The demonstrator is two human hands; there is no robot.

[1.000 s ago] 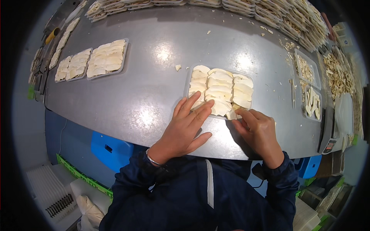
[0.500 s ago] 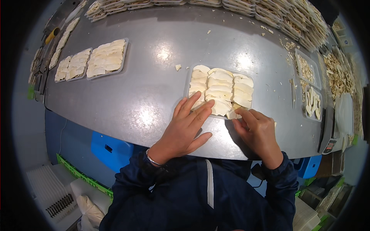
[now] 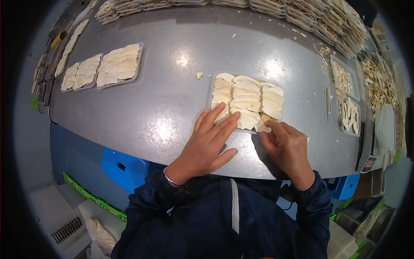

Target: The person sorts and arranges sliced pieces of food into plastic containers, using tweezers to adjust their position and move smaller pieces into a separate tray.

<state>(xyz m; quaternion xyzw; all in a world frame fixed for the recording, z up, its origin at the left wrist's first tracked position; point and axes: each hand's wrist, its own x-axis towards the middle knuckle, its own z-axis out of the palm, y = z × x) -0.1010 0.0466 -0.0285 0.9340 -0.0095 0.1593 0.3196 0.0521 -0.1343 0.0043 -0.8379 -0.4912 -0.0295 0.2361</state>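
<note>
In front of me lies a clear plastic tray (image 3: 210, 91) with pale, cream-coloured dried slices (image 3: 246, 94) overlapped in three columns. My left hand (image 3: 206, 144) rests with spread fingers over the tray's near left part, fingertips on the slices. At the near right corner, the thumb and forefinger of my right hand (image 3: 286, 149) pinch a small pale slice (image 3: 261, 126). Part of that slice is hidden by the fingers. The tray's near edge is partly covered by my hands.
Filled trays (image 3: 120, 65) sit at the left. Stacked trays (image 3: 297, 19) line the far edge. On the right are a tray of small pieces (image 3: 343, 80), a tray of long slices (image 3: 350, 115), tweezers (image 3: 328, 105), a scale (image 3: 366, 149) and a heap of slices (image 3: 379, 82). Crumbs lie scattered.
Both hands stay almost in place. My right fingers have shifted very slightly at the tray's near right corner, still pinching the slice.
</note>
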